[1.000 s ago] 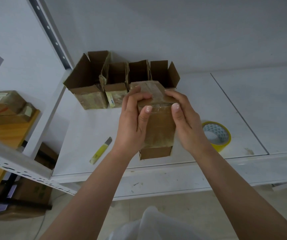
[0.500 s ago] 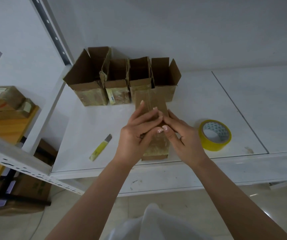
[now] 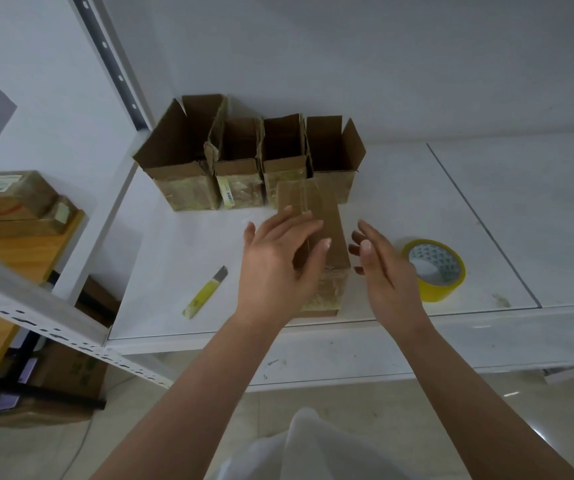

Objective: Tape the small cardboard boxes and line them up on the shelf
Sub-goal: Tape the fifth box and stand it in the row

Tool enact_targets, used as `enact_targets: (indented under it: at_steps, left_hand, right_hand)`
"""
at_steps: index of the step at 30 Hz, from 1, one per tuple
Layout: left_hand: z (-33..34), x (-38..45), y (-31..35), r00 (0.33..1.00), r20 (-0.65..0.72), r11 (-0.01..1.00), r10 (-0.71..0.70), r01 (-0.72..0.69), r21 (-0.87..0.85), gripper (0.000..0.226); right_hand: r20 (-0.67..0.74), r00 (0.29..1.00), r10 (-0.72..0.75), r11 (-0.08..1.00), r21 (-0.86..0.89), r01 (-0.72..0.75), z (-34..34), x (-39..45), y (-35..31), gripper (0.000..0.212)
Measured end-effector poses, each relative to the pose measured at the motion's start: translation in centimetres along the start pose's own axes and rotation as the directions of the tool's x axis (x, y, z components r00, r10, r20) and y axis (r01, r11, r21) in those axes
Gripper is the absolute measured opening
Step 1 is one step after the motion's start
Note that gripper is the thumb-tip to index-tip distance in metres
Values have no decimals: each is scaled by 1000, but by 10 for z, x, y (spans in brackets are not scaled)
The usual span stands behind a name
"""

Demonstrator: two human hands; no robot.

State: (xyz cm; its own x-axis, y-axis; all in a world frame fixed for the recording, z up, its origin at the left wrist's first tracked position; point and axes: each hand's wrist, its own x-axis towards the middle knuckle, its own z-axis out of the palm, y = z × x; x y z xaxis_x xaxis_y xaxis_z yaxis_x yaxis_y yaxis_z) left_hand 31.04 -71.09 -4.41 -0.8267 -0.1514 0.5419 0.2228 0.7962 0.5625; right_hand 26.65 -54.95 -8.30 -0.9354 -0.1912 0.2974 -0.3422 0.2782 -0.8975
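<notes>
Standing on the white shelf (image 3: 161, 258) near its front edge, the taped box (image 3: 327, 223) sits between my two hands. My left hand (image 3: 278, 268) hovers in front of its left side, fingers straight and spread, grip slack; whether they touch it I cannot tell. My right hand (image 3: 385, 271) is just beside it, apart, fingers relaxed, holding nothing. Four open boxes (image 3: 244, 157) line the back. Yellow tape roll (image 3: 434, 268) right, cutter (image 3: 206, 292) left.
</notes>
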Motion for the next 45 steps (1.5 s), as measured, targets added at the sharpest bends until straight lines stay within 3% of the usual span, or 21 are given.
enact_targets:
  at_steps: [3, 5, 7, 13, 17, 19, 20, 22, 25, 28, 30, 33, 36, 40, 45]
  left_hand:
    - [10, 11, 19, 989, 124, 973, -81, 51, 227, 62]
    - [20, 16, 21, 943, 263, 908, -203, 81, 411, 86]
    - [26, 18, 15, 910, 304, 861, -280, 99, 498, 99]
    - [22, 17, 6, 929, 237, 855, -284, 134, 501, 90]
    - [-1, 8, -11, 945, 123, 921, -303, 257, 293, 78]
    - [-12, 4, -18, 919, 55, 919, -391, 392, -26, 75]
    - [-15, 4, -18, 898, 46, 872, -438, 437, -220, 72]
    - [-18, 6, -13, 888, 50, 781, -457, 427, -456, 67]
    - [-19, 6, -6, 918, 37, 755, -394, 346, -557, 65]
    - [-16, 3, -10, 912, 45, 701, -407, 343, -626, 66]
    - [-14, -1, -13, 907, 56, 725, -417, 370, -581, 63]
    - [-14, -3, -23, 897, 53, 823, -439, 425, -378, 56]
    - [-15, 0, -30, 878, 117, 864, -465, 479, -158, 60]
    - [-13, 4, -25, 851, 186, 836, -491, 520, -174, 56]
    - [-14, 15, -18, 840, 270, 862, -470, 503, -64, 59]
  right_hand:
    - [2, 995, 96, 993, -68, -95, 3, 6, 7, 40]
    - [34, 990, 137, 985, -108, -133, 4, 7, 12, 35]
    - [58, 983, 173, 975, -149, -163, 5, 6, 16, 35]
    - [96, 950, 297, 937, -221, -271, 6, 6, 22, 33]
    - [85, 926, 368, 923, -158, -352, -1, 7, 23, 32]
    - [95, 909, 405, 909, -148, -389, -4, 9, 22, 31]
    - [104, 902, 420, 904, -138, -405, -4, 10, 21, 31]
    - [144, 878, 457, 890, -62, -453, -5, 11, 18, 28]
    - [219, 853, 473, 841, 175, -512, -6, 9, 13, 25]
    - [242, 860, 450, 804, 309, -507, -10, 13, 9, 47]
    - [218, 880, 421, 840, 273, -469, -14, 18, 6, 58]
    - [58, 918, 393, 897, 195, -397, -27, 31, 5, 46]
    - [8, 968, 253, 967, -30, -252, -39, 39, -1, 44]
    - [20, 994, 104, 942, -322, -92, -28, 37, -15, 44]
    - [56, 995, 85, 923, -380, -58, -12, 36, -23, 48]
